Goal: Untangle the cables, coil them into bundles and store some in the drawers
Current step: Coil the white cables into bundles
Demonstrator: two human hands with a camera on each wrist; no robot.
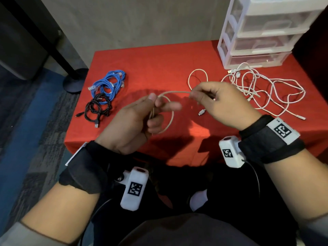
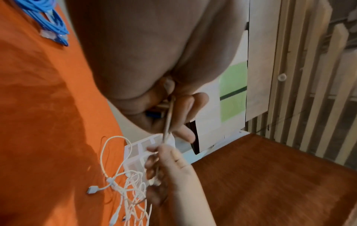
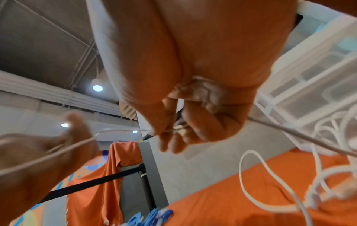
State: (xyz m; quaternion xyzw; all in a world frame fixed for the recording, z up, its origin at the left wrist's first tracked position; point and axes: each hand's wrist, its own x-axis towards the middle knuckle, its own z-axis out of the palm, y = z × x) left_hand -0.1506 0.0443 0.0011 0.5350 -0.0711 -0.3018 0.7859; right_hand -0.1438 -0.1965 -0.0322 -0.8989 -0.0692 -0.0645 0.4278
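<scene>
A thin beige cable [image 1: 170,119] hangs in loops from my left hand [image 1: 142,118], whose thumb and fingers are curled round the gathered loops above the red table [image 1: 159,64]. My right hand [image 1: 213,100] pinches the same cable [image 3: 289,133] a short way to the right, and the strand between the hands arches upward. The cable's free part runs back to a loop [image 1: 197,77] lying on the cloth. In the left wrist view the cable [image 2: 168,120] passes between my curled fingers toward the right hand [image 2: 173,168].
A tangle of white cables [image 1: 266,89] lies at the right, in front of a white plastic drawer unit [image 1: 257,38] with shut drawers. A coiled blue cable bundle [image 1: 110,82] and a black bundle [image 1: 96,108] lie at the left. A small connector [image 1: 201,112] rests mid-table.
</scene>
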